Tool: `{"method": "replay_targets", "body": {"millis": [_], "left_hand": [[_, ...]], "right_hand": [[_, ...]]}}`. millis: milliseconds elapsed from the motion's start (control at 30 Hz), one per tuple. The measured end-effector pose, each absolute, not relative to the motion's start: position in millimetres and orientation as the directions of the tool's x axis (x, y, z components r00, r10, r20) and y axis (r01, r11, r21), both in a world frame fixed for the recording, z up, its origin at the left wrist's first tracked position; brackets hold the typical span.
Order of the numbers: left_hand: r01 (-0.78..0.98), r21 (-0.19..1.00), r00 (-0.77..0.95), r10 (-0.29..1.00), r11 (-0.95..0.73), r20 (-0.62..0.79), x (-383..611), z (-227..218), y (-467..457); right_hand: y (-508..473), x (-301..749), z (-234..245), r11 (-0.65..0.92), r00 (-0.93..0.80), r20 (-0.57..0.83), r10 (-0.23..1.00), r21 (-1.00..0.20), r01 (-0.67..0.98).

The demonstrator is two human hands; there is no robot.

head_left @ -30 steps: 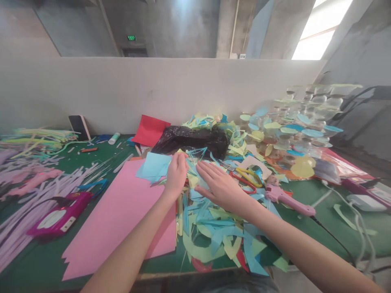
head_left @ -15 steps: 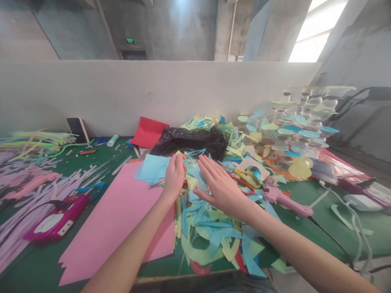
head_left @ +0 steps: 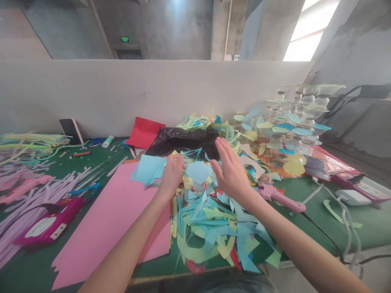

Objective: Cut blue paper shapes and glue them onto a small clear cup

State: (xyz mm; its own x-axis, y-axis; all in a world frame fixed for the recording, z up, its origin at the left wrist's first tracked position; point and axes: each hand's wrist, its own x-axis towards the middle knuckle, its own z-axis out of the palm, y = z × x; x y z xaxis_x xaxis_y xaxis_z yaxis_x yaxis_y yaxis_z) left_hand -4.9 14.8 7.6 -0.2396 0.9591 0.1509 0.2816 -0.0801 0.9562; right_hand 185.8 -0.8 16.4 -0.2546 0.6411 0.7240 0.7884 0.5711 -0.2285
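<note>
Along the near side of the green desk (head_left: 360,219), a heap of cut paper scraps (head_left: 207,232) in blue, pale green and yellow is spreading across the middle, with a pink paper sheet (head_left: 104,232) lying just left of it. The left hand (head_left: 172,176) is curling its fingers at the heap's edge, beside a light blue paper square (head_left: 148,170); I cannot tell whether it is pinching anything. The right hand (head_left: 232,173) is hovering above the heap with its fingers spread, not gripping, near a pale blue paper piece (head_left: 198,171). A pink hot glue gun (head_left: 279,202) is lying to its right, and lavender paper strips (head_left: 39,199) are sprawling far left. Beyond, a black plastic bag (head_left: 183,142), a red paper sheet (head_left: 145,132) and clear plastic cups (head_left: 305,99) are standing against a white partition (head_left: 152,93).
</note>
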Motion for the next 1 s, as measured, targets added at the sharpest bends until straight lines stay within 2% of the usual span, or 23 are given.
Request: {"method": "replay_targets", "body": {"millis": [100,200,333,433,600,767,1000], "left_hand": [[0.262,0.964,-0.080,0.996,0.048,-0.028,-5,7,13],[0.265,0.960,0.045,0.993,0.094,-0.110,-4,5,8],[0.246,0.962,0.107,0.984,0.116,-0.146,-6,1,5],[0.166,0.978,0.132,0.980,0.130,-0.152,-8,-3,7],[0.032,0.997,0.081,0.994,0.071,-0.073,-8,-3,10],[-0.030,0.999,0.051,0.998,0.044,-0.042,-5,7,9],[-0.103,0.993,-0.082,0.996,-0.055,0.047,-6,12,14]], "right_hand": [[8,202,20,0.352,-0.088,0.637,0.766,-0.301,0.886],[12,216,19,0.150,-0.053,0.415,0.908,-0.205,0.967],[13,224,13,0.077,-0.074,0.104,0.992,-0.031,0.997],[12,225,10,0.067,-0.066,-0.035,0.997,0.026,0.997],[14,226,9,0.058,-0.055,-0.073,0.996,0.033,0.998],[17,228,7,0.034,-0.032,-0.117,0.993,0.018,0.999],[16,226,11,0.065,-0.066,-0.059,0.996,-0.028,0.998]]}}
